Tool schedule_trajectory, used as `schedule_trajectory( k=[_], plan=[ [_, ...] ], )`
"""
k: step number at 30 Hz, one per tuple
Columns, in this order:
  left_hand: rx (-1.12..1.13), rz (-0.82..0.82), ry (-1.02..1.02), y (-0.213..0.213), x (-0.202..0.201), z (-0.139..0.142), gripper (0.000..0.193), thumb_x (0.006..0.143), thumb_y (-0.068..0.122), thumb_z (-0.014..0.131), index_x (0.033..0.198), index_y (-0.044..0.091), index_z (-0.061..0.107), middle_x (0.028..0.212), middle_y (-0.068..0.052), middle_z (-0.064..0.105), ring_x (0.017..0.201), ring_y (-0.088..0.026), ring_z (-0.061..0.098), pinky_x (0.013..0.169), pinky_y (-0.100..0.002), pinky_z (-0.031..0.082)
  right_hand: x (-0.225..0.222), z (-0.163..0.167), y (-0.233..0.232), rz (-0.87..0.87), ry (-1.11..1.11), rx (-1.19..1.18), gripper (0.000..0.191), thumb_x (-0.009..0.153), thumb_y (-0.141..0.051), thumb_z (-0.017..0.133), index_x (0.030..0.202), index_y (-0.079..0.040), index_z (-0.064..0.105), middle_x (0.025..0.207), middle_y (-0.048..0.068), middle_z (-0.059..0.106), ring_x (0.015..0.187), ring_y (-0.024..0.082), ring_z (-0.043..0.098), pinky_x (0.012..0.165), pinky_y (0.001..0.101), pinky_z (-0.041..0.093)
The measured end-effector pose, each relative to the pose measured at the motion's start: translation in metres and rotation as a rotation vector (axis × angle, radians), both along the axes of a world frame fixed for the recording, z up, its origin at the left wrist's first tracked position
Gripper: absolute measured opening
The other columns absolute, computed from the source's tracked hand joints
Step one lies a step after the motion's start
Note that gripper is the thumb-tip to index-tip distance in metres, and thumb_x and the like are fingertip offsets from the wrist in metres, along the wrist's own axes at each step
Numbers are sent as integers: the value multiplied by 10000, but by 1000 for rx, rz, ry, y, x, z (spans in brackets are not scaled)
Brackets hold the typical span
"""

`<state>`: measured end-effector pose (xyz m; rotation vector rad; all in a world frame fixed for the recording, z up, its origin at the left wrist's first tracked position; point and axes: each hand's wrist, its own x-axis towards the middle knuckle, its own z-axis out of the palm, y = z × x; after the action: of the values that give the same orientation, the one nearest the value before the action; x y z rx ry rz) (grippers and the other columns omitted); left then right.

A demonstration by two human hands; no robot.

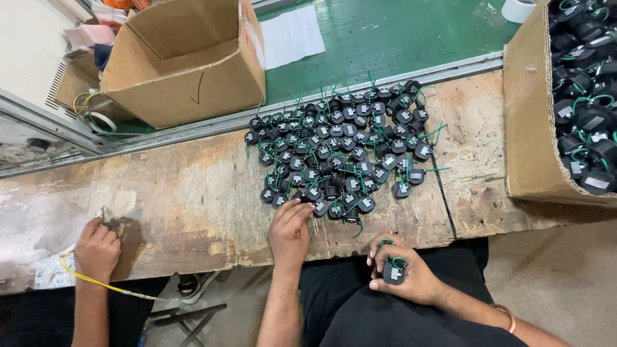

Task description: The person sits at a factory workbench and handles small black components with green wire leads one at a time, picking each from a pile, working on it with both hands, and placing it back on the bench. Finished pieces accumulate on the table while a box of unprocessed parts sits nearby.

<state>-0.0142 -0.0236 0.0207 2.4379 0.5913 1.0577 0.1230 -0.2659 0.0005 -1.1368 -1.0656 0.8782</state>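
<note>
A large heap of small black round parts with green wires [340,151] lies on the worn wooden bench [193,193]. My left hand [290,232] rests flat on the bench's front edge, fingertips touching the nearest parts of the heap, holding nothing. My right hand [405,270] is over my lap, below the bench edge, fingers closed around one black part with a green wire [393,272].
An open empty cardboard box [186,64] stands at the back left. A box full of the same black parts [578,96] sits at the right. Another person's hand [96,250] with a yellow cable [96,281] is at the bench's left front. A green conveyor belt [398,32] runs behind.
</note>
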Motion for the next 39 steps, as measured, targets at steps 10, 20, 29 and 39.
schedule_trajectory(
  k=[10,20,29,39],
  plan=[
    [-547,-137,-623,-28,20,16,176,891,-53,728,1036,45,728,979,-108,787,902,-217,744,877,-337,603,2,16,0,-115,190,11,380,848,-155,815,1155,-26,631,1201,120,512,1068,217,637,836,378,635],
    [-23,-461,-382,-89,29,28,196,845,-41,758,1027,28,728,1072,-85,775,940,-264,767,828,-376,625,5,-1,-3,-178,-46,-229,561,748,-191,886,1204,30,646,1117,134,669,1040,223,635,931,357,510],
    [-775,-459,-175,-100,10,21,341,777,87,885,828,40,551,895,-83,687,862,-234,681,794,-332,554,4,10,4,-235,-365,-84,406,657,-122,898,1013,-25,729,1056,110,677,1019,263,681,897,369,525],
    [-583,-48,-224,-66,-2,3,268,863,159,855,803,35,624,826,-65,693,757,-214,670,694,-323,526,20,-8,-17,-222,-61,-134,370,692,-67,854,1034,13,739,1113,121,652,916,263,725,827,361,563]
  ],
)
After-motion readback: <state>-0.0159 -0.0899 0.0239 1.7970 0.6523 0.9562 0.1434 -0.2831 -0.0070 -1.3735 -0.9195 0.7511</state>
